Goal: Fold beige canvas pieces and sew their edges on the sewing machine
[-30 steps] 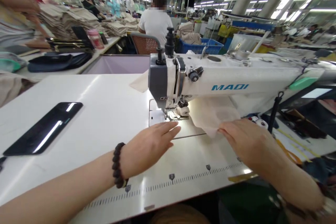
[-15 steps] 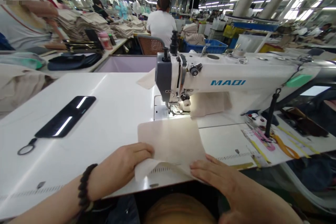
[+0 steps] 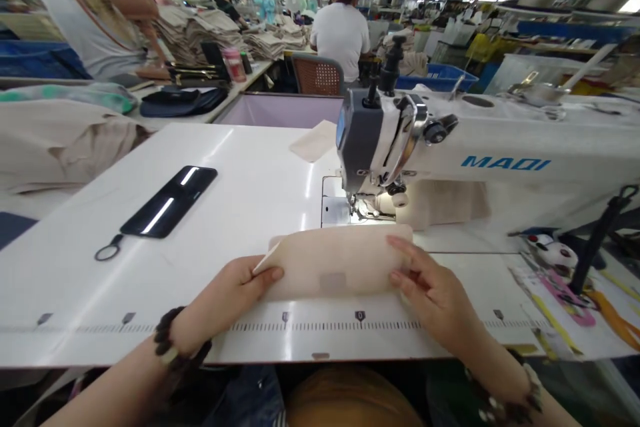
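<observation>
The left hand point(image 3: 233, 300) and right hand point(image 3: 430, 287) both grip a folded beige cloth panel point(image 3: 335, 263), one at each end. It lies flat on the white laminate worktop point(image 3: 225, 167) — just in front of the presser foot of the white MAQI sewing machine point(image 3: 505, 163), not yet under it.

Bench top point(image 3: 115, 300) left of the left-hand grip point(image 3: 235, 297): wide bare run, with only a black smartphone point(image 3: 167, 203) lying well apart from the hand. Folded beige fabric panel point(image 3: 335, 263) fills the space between both hands, touching each. Straight ahead, narrow gap, then the presser foot point(image 3: 367, 211) and sewing machine head point(image 3: 375, 137) block the way. Right of the right-hand grip point(image 3: 433, 287): short open stretch of bench, then a printed sheet point(image 3: 560, 300). Cloth bundle point(image 3: 443, 205) sits behind, under the machine arm.
</observation>
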A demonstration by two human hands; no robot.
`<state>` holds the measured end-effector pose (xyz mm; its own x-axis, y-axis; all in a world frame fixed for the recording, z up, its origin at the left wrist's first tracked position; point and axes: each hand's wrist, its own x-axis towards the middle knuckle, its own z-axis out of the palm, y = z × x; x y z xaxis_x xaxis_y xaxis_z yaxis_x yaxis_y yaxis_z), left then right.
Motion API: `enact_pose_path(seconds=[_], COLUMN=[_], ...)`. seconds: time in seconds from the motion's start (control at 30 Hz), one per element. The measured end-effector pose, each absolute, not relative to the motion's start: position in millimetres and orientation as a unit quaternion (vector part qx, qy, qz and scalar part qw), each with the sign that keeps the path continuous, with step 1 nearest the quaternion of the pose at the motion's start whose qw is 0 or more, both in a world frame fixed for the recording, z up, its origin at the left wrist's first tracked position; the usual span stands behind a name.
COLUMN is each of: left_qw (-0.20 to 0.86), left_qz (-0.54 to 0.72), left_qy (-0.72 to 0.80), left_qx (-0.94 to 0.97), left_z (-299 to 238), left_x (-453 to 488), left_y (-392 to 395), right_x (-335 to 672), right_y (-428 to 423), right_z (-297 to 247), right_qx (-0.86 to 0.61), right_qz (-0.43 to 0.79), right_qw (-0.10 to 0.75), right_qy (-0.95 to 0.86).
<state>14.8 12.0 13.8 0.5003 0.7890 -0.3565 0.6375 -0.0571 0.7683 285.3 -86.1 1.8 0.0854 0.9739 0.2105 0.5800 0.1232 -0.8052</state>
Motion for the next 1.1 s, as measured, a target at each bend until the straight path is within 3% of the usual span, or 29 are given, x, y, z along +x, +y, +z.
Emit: enact_pose_path(seconds=[0.13, 0.4, 0.53, 1.1], left_qw=[0.432, 0.21, 0.209, 0.21], left_qz=[0.1, 0.237, 0.223, 0.151], left_qy=[0.49, 0.493, 0.433, 0.482], left_qx=[0.75, 0.81, 0.848, 0.837], left_z=[13.9, -7.6, -7.9, 1.6], left_x=[17.4, 10.9, 11.3, 20.0], left_y=[10.4, -9.2, -8.1, -0.4], right_x=[277.7, 265.5, 266.3, 279.8], right_y=[-87.5, -99.9, -98.4, -99.7], right_z=[3.5, -3.0, -12.0, -26.5], right_qx=[-0.63, -0.645, -0.659, -0.641], right_qz=[0.145, 0.068, 0.055, 0.016], right_qw=[0.331, 0.303, 0.3, 0.227], right_qy=[-0.688, -0.699, -0.688, -0.733])
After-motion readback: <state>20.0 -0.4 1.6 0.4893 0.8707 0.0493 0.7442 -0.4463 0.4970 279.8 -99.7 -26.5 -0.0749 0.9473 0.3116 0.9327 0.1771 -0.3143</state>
